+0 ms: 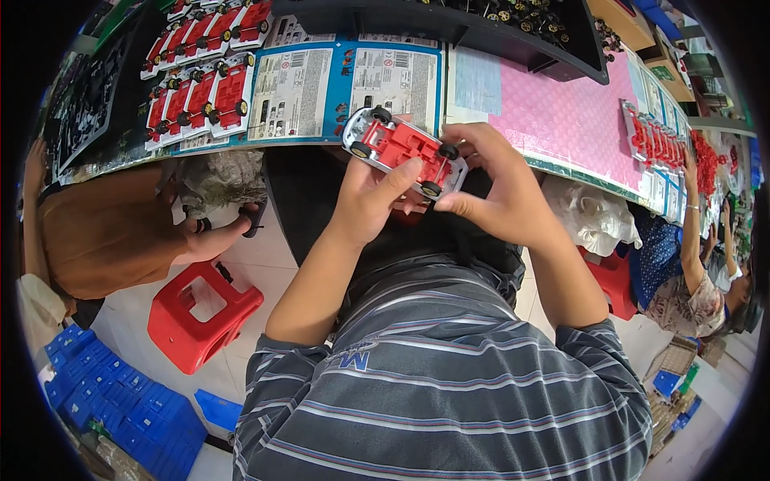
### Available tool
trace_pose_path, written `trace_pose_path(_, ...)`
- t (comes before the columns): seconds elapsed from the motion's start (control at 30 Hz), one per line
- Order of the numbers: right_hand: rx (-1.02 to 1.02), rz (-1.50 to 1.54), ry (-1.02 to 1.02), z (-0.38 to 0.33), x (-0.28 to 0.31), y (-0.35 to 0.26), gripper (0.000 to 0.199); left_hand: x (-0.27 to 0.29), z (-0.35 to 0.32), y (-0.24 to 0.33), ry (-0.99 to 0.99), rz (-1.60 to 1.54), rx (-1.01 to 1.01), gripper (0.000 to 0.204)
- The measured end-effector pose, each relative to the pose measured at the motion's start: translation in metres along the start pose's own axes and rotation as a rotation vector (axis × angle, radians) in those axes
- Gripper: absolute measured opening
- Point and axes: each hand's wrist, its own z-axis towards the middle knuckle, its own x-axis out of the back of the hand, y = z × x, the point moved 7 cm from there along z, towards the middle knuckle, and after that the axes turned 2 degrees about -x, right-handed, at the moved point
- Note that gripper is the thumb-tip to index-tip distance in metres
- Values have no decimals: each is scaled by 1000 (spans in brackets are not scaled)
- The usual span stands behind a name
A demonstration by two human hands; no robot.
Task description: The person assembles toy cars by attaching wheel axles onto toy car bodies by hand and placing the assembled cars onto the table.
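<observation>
An upside-down toy car (399,146) is held over the near edge of the table, its red underside facing up. Its body is silver-white, and its black wheels have gold-coloured hubs. My left hand (370,196) grips it from below, the thumb pressed on the red underside. At the car's right end, my right hand (513,188) curls round it, fingers by the far wheel and thumb by the near corner. Several upturned toy cars with red undersides (198,104) lie in rows at the left of the table.
A black bin (521,52) of small wheels stands at the back. Pink padded sheeting (561,116) covers the table's right part, where red parts (659,143) lie in a row. Co-workers sit on both sides. A red stool (180,321) and blue boxes (120,393) are on the left floor.
</observation>
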Motion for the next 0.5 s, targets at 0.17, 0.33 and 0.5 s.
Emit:
trace_pose_path(0.17,-194,277,-33,8,-32,6,68,21,7,26,49,44,-43,50)
trace_pose_path(0.33,-79,176,115,53,-61,2,40,63,14,55,424,207,-239,36)
trace_pose_path(0.5,-53,156,120,92,-93,3,41,90,16,75,377,382,-228,40)
